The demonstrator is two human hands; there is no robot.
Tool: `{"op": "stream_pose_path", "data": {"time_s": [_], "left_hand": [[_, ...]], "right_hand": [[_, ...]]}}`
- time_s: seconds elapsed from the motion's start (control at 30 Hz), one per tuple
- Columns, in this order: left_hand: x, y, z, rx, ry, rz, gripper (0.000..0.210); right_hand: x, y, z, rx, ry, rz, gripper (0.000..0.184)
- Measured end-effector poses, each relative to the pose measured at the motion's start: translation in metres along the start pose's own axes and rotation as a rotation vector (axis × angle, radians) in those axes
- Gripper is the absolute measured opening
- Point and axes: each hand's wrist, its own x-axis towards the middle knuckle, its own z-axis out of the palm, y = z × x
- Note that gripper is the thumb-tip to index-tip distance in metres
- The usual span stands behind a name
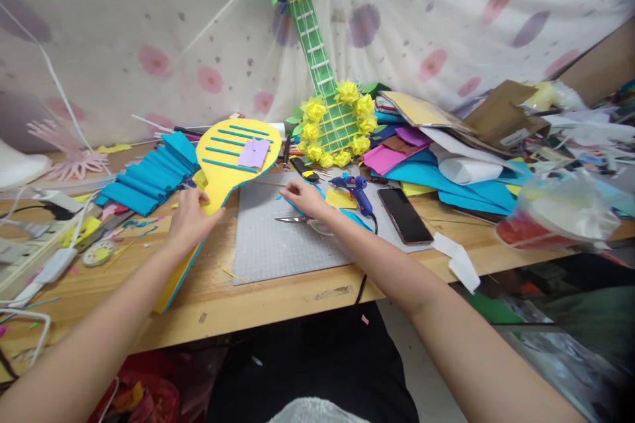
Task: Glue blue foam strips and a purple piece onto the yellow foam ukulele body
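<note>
My left hand (pixel 191 218) grips the narrow neck of a yellow guitar-shaped cutout (pixel 215 178). The cutout has blue edging, several blue strips across its round body and a small purple paper piece (pixel 254 153) lying on it. Over the grey cutting mat (pixel 268 258), my right hand (pixel 303 198) is closed in a pinch; what its fingertips hold is too small to name. Below that hand lie scissors (pixel 292 219), their handles partly covered by my wrist. A blue glue gun (pixel 358 190) rests just right of it, beside a yellow paper piece (pixel 339 198).
A green paper guitar with yellow flowers (pixel 322 79) leans upright at the back. Pleated blue paper (pixel 149 178) lies left, near a power strip (pixel 24 244). To the right are a black phone (pixel 405 215), piled coloured sheets (pixel 436 178) and a plastic-covered red cup (pixel 536 228).
</note>
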Motion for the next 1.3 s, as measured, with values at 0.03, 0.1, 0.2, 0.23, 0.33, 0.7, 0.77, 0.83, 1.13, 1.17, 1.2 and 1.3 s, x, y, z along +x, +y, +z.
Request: {"op": "stream_pose_path", "data": {"time_s": [0.03,0.1,0.2,0.23,0.33,0.7,0.77,0.83,1.13,1.17,1.2,1.3], "left_hand": [[-0.001,0.0,0.002,-0.006,-0.004,0.002,0.036],[-0.003,0.001,0.005,-0.018,-0.022,0.008,0.035],[-0.005,0.002,0.01,-0.013,-0.05,0.019,0.035],[-0.007,0.002,0.012,-0.007,-0.057,0.025,0.035],[-0.014,0.003,0.015,0.009,-0.069,0.023,0.036],[-0.005,0.031,0.03,-0.042,0.009,-0.199,0.036],[-0.001,0.039,0.037,-0.051,0.009,-0.212,0.037],[0.002,0.046,0.045,-0.056,-0.001,-0.219,0.038],[-0.001,0.057,0.055,-0.082,-0.025,-0.233,0.039],[-0.002,0.056,0.054,-0.087,-0.03,-0.23,0.04],[-0.002,0.055,0.053,-0.093,-0.037,-0.23,0.04],[-0.003,0.053,0.05,-0.11,-0.067,-0.231,0.039]], "right_hand": [[0.0,0.0,0.0,0.005,0.0,-0.005,0.023],[0.0,0.0,0.002,0.015,0.01,-0.022,0.02],[0.001,-0.001,0.006,0.019,0.047,-0.052,0.018],[0.002,-0.002,0.006,0.012,0.052,-0.06,0.017],[0.001,-0.004,0.003,-0.075,0.042,-0.042,0.013],[0.006,0.01,-0.013,-0.545,0.007,0.153,0.03],[0.013,0.01,-0.011,-0.622,-0.001,0.127,0.03],[0.021,0.01,-0.008,-0.707,-0.026,0.094,0.031],[0.042,0.005,-0.006,-0.827,-0.113,0.052,0.034],[0.043,0.004,-0.01,-0.824,-0.129,0.066,0.032],[0.044,0.003,-0.015,-0.822,-0.146,0.089,0.03],[0.041,-0.002,-0.038,-0.818,-0.158,0.17,0.026]]}}
